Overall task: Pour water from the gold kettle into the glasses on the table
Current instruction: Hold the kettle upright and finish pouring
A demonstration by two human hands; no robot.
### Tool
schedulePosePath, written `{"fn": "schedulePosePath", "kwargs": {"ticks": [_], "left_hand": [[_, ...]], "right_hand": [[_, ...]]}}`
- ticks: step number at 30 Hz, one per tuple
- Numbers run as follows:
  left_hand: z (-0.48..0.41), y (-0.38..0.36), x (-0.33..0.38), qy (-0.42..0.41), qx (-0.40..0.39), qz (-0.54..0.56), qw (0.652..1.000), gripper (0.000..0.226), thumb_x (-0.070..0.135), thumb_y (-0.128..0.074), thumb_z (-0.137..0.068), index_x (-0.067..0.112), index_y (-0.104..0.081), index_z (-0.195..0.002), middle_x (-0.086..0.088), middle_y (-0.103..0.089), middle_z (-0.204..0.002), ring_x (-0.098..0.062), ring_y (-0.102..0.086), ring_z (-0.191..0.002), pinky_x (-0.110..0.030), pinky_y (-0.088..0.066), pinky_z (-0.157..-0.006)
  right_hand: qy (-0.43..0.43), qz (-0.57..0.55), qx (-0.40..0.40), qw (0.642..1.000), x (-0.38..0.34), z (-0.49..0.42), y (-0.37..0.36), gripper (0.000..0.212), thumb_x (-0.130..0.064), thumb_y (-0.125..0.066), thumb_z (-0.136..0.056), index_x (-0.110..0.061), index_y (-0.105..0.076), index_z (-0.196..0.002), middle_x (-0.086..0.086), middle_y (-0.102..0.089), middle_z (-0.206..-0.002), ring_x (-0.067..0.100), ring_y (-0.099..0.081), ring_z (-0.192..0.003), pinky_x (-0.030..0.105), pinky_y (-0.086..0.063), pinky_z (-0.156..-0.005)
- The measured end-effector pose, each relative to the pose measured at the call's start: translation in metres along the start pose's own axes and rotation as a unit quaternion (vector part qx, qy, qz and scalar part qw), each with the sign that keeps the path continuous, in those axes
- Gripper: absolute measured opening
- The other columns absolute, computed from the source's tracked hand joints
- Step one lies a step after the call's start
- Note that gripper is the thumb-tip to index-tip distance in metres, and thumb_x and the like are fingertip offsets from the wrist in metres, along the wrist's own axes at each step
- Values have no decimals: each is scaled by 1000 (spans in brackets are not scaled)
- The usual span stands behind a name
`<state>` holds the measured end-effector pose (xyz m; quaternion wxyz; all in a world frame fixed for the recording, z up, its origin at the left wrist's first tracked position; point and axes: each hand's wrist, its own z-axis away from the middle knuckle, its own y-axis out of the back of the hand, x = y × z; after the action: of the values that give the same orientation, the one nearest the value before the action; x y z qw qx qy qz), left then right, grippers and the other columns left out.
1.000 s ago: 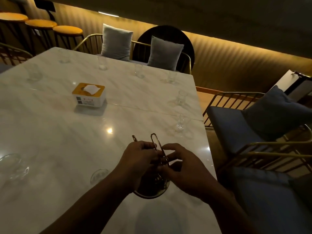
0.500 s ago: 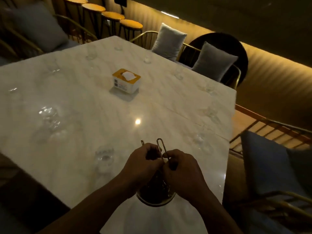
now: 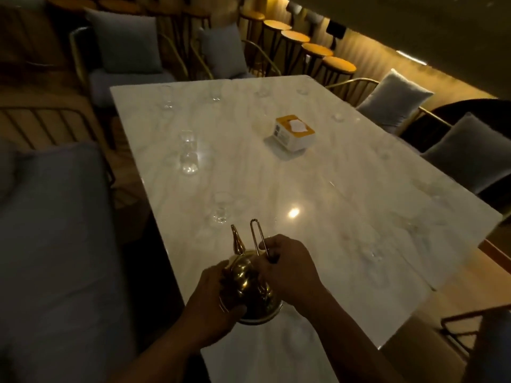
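Dim marble table [image 3: 345, 189]: at its near edge we steady the gold kettle [image 3: 246, 286], left hand [image 3: 213, 305] wrapped round its belly, right hand [image 3: 287, 269] pinched on the wire handle [image 3: 257, 239], spout aimed at the nearest glass [image 3: 221, 207] (apparently ready for a controlled tilt).

The kettle [image 3: 249, 288] stands on the table [image 3: 345, 217] at its near edge, about six o'clock. A glass [image 3: 221, 207] sits just beyond at eleven o'clock; two more, seemingly touching, farther at ten [image 3: 188, 153]. The tissue box [image 3: 294, 132] lies at one o'clock.
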<state>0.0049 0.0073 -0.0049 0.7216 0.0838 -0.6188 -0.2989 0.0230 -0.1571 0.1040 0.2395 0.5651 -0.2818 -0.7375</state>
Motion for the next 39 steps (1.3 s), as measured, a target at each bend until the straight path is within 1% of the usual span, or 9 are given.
{"fn": "schedulePosePath", "kwargs": {"ticks": [5,10,13,17,22,27,30,36,39], "left_hand": [[15,-7,-17,28,55,5,998,98,37,-85,-63,33,-28,-142,14,-32,-144,-9,-39,-130,-24,-38,-105],[5,-5,-41,9,71,19,997,93,31,-87,-63,32,-33,-139,15,-38,-140,-2,-42,-124,-5,-35,-89],[-3,-3,-48,16,73,35,997,91,30,-88,-63,32,-36,-137,16,-40,-137,-4,-43,-123,-10,-36,-92],[-18,-1,-61,10,72,34,997,86,32,-87,-62,42,-35,-130,20,-39,-134,-1,-42,-121,-6,-35,-88],[-30,1,-71,3,81,23,996,87,29,-88,-62,39,-36,-131,20,-39,-133,1,-43,-116,-2,-39,-79],[-35,-1,-75,-15,95,20,995,88,26,-86,-64,39,-34,-133,19,-38,-134,1,-43,-118,2,-38,-81],[-38,-3,-76,-11,106,28,994,90,25,-86,-63,40,-33,-134,22,-36,-135,0,-42,-121,0,-38,-84],[-42,-12,-81,-14,109,22,994,96,25,-84,-66,31,-29,-144,11,-32,-147,-9,-39,-133,-19,-42,-103],[-41,-17,-85,-8,115,20,993,98,27,-83,-66,33,-26,-145,12,-29,-149,-10,-35,-135,-23,-41,-106]], "right_hand": [[8,4,-32,999,1,-1,-24,30,-28,-76,-87,-21,-68,-115,-3,-75,-100,13,-73,-87,38,-62,-88],[8,5,-55,998,3,-13,-42,27,-33,-76,-87,-25,-67,-111,-6,-73,-97,10,-72,-85,32,-61,-82],[14,11,-73,997,2,-23,-48,28,-31,-75,-88,-21,-68,-114,-7,-73,-100,5,-69,-88,26,-58,-81],[7,1,-98,995,2,-36,-54,29,-26,-74,-90,-19,-70,-117,-5,-75,-104,7,-71,-91,33,-62,-86],[0,1,-117,993,1,-45,-59,31,-23,-74,-90,-20,-68,-120,-1,-76,-106,11,-73,-93,35,-62,-87],[-13,-5,-121,993,4,-52,-61,31,-20,-74,-89,-20,-68,-120,0,-75,-105,12,-73,-91,36,-63,-85],[-21,2,-125,992,5,-55,-61,32,-19,-74,-88,-21,-67,-119,-1,-75,-104,13,-73,-92,38,-63,-85],[-18,38,-147,988,12,-58,-61,31,-22,-73,-90,-23,-64,-119,-2,-76,-104,9,-73,-91,24,-60,-79],[-2,60,-158,986,14,-60,-61,31,-23,-73,-89,-23,-65,-120,-3,-77,-102,9,-73,-89,28,-62,-81]]}}
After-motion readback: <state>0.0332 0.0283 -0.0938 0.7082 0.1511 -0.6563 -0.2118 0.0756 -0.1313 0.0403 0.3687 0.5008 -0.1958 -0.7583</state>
